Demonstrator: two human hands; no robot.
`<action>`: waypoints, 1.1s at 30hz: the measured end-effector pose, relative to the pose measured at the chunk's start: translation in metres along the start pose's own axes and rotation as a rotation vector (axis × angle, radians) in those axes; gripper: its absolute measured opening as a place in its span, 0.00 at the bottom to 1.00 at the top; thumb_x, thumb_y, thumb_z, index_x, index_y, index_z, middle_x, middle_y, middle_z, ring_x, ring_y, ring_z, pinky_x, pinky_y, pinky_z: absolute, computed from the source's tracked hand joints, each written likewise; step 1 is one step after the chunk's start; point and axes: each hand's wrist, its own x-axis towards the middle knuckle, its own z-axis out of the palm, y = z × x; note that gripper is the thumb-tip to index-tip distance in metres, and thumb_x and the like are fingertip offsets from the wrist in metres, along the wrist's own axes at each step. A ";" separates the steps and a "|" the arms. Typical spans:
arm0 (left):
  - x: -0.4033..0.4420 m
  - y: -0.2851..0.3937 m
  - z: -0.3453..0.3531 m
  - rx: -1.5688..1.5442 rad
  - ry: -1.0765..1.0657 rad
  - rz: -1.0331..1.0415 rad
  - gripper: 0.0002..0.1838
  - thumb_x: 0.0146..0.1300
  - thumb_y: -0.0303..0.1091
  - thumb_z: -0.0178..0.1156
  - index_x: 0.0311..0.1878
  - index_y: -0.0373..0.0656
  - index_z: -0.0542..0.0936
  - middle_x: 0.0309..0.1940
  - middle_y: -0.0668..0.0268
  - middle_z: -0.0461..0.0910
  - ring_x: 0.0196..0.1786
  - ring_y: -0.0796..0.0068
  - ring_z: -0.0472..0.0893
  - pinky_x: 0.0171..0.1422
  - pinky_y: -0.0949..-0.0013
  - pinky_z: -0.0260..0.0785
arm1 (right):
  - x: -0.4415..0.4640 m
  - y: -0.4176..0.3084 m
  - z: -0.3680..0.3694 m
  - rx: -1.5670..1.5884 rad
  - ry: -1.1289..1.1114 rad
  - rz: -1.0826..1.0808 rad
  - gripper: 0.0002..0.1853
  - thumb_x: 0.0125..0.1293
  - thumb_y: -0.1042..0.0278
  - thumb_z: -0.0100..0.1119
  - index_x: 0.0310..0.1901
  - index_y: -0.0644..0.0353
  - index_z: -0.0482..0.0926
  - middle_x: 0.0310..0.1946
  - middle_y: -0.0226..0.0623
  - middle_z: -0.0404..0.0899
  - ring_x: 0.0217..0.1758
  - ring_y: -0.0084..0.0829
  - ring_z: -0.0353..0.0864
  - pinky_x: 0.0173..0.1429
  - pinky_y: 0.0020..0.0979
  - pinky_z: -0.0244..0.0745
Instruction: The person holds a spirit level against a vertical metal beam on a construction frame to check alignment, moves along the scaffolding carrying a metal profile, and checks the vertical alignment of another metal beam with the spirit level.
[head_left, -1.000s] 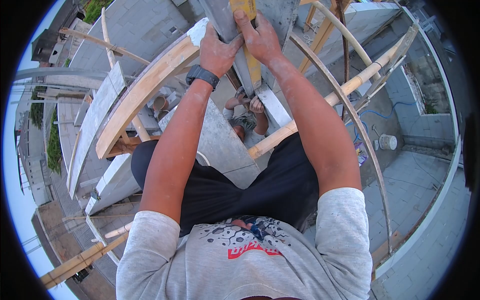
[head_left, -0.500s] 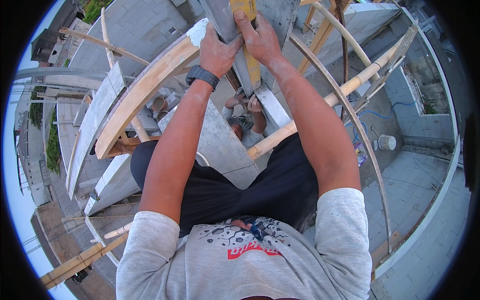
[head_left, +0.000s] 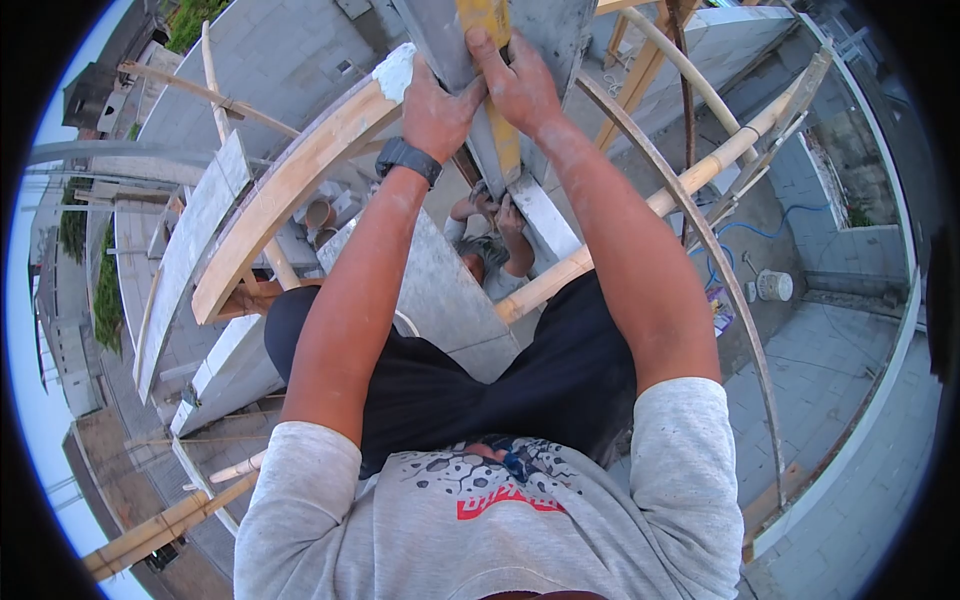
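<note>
A long yellow bar [head_left: 508, 150], which looks like a spirit level, lies along a tall grey board [head_left: 430, 25] in front of me. My left hand [head_left: 438, 110] is closed round the edge of the grey board, its thumb reaching toward the bar. My right hand [head_left: 518, 85] grips the yellow bar, thumb on top; its far fingertips are hidden. Both hands almost touch. Below, a co-worker's hand [head_left: 511, 215] is at the lower end of the board, beside a pale block [head_left: 545, 220].
A curved timber piece [head_left: 290, 185] rises on the left. Bamboo poles [head_left: 690, 180] and a thin curved strip [head_left: 725, 260] cross on the right. A grey slab [head_left: 430, 280] lies beneath my arms. Far below stand a white bucket [head_left: 773, 285] and block walls.
My hands stay nearly in place on the board and bar, shifting very slightly. Below, the co-worker's head and hands have moved a little.
</note>
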 end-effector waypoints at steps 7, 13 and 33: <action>0.000 -0.003 0.005 0.021 0.046 0.013 0.37 0.53 0.47 0.75 0.58 0.36 0.69 0.46 0.47 0.84 0.49 0.49 0.85 0.53 0.57 0.77 | 0.000 -0.005 -0.005 0.060 -0.087 0.046 0.59 0.62 0.20 0.49 0.65 0.84 0.63 0.56 0.70 0.76 0.63 0.57 0.77 0.65 0.41 0.70; 0.001 -0.005 0.007 0.012 0.055 0.041 0.37 0.53 0.48 0.75 0.58 0.37 0.68 0.45 0.48 0.85 0.49 0.49 0.85 0.52 0.56 0.77 | 0.002 0.002 -0.003 0.074 -0.095 0.054 0.60 0.62 0.20 0.49 0.66 0.84 0.62 0.57 0.70 0.75 0.64 0.56 0.76 0.67 0.40 0.69; -0.008 0.002 0.007 0.028 0.032 -0.083 0.35 0.56 0.38 0.72 0.62 0.35 0.67 0.53 0.45 0.78 0.58 0.44 0.78 0.61 0.54 0.70 | -0.003 0.004 -0.001 0.093 -0.116 0.104 0.54 0.63 0.27 0.56 0.67 0.81 0.63 0.59 0.69 0.73 0.67 0.57 0.73 0.69 0.42 0.66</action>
